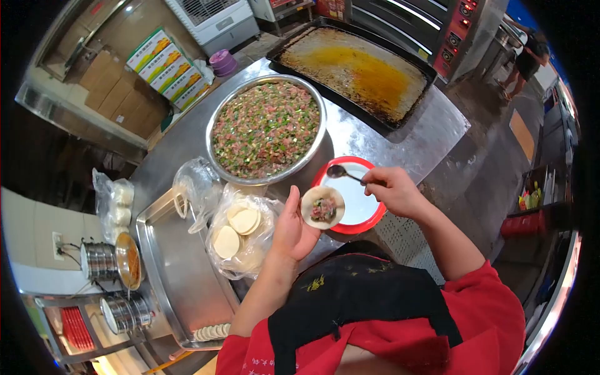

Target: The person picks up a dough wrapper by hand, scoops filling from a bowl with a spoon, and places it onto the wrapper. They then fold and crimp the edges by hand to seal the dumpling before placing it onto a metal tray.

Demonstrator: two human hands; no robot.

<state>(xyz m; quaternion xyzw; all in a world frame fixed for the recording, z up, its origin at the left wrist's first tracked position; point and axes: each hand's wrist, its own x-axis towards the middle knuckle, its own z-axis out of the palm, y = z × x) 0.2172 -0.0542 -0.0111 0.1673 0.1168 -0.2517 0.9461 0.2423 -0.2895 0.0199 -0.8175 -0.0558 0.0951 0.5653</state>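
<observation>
My left hand (295, 230) holds a round dumpling wrapper (338, 201) on its fingers, with a small mound of meat filling (323, 210) in the middle. In my right hand (395, 189) is a spoon (337, 172), its dark bowl just above the wrapper, over a red-rimmed white basin (374, 220). Beyond my left hand stands a large steel bowl (269, 181) of minced meat mixed with chopped greens (265, 128). Left of that hand, more wrappers (228, 242) lie in an open plastic bag (256, 265).
A metal tray (181, 269) on the left has a row of folded dumplings (212, 332) at its near end. An oily black baking pan (350, 69) sits at the table's far side, before an oven (406, 25). A person (528, 59) is at far right.
</observation>
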